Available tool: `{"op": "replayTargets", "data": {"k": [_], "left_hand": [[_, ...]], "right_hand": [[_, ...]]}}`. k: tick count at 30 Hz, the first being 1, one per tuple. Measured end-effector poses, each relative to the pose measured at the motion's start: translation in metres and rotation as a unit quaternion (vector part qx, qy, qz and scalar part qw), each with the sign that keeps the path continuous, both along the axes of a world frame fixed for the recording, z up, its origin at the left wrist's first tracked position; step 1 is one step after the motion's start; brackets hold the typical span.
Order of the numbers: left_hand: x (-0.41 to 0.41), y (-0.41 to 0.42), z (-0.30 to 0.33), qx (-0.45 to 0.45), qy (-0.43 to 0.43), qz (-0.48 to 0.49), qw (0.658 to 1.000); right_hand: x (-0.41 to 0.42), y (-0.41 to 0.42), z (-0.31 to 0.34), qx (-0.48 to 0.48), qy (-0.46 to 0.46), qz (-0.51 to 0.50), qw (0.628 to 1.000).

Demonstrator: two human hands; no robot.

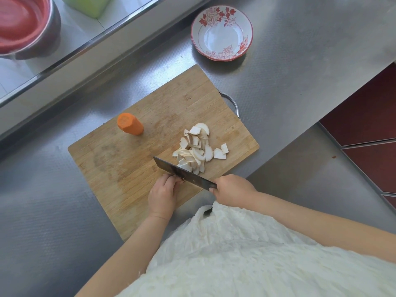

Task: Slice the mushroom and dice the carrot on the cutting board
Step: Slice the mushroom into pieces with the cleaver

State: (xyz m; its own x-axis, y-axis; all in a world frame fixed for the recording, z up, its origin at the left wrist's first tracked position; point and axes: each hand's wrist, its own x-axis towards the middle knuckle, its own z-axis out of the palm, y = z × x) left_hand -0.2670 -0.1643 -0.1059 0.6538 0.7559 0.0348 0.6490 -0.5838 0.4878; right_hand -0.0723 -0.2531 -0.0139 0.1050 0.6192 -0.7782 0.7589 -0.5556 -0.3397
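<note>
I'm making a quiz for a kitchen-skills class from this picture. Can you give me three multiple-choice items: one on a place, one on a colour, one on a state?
1. Where is the carrot piece?
A. in the bowl
B. on the cutting board
C. on the steel counter

2. What colour is the pattern on the bowl?
A. blue
B. green
C. red

3. What state is the carrot in?
A. uncut chunk
B. diced
C. grated

Answers: 1 B, it sits on the board's far left part. 2 C, red flowers ring the rim. 3 A, one whole stub, while the mushroom slices lie piled by the knife.
</note>
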Motion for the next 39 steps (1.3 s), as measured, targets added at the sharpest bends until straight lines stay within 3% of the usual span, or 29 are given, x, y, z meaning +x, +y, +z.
{"op": "replayTargets", "data": {"k": [27, 39], "left_hand": [[0.001, 0.001, 0.006, 0.003, 0.003, -0.006, 1.000], [0.000, -0.003, 0.004, 0.017, 0.006, -0.007, 1.000]], "right_hand": [[-0.007, 0.003, 0.004, -0.007, 0.002, 0.001, 1.000], [-0.015, 0.006, -0.007, -0.010, 0.020, -0.051, 0.998]]}}
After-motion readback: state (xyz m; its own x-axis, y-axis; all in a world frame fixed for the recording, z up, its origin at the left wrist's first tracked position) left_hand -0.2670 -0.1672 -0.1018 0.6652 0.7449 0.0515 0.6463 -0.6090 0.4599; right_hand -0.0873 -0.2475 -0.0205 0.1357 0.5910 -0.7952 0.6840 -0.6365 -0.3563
